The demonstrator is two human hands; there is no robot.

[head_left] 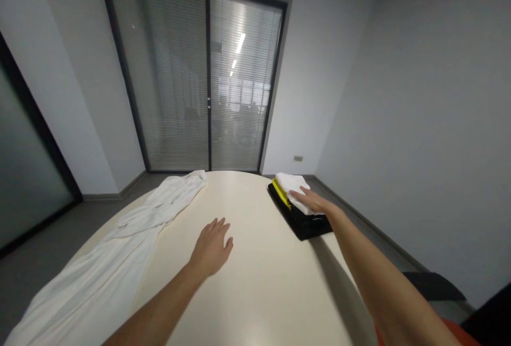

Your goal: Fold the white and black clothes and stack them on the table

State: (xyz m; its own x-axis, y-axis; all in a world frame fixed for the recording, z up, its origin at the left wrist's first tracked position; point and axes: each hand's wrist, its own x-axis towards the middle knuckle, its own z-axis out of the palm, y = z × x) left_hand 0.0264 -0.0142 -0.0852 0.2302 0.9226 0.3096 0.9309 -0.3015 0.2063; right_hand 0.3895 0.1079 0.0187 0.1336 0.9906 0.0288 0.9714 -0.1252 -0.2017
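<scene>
Cloth [289, 181], white and folded, tops the stack [299, 222] by the surface's [255, 293] right edge there, the right hand [313, 200] touching it with outstretched fingers, the left hand [211, 245] loosely spread over the middle.

The left forearm [170, 295] slants inward to the left hand [211, 245], palm down, fingers [216, 223] slightly parted, thumb [229, 246] apart; the right forearm [375, 263] stretches farther out, the right hand [313, 201] palm down, fingers extended leftward
</scene>
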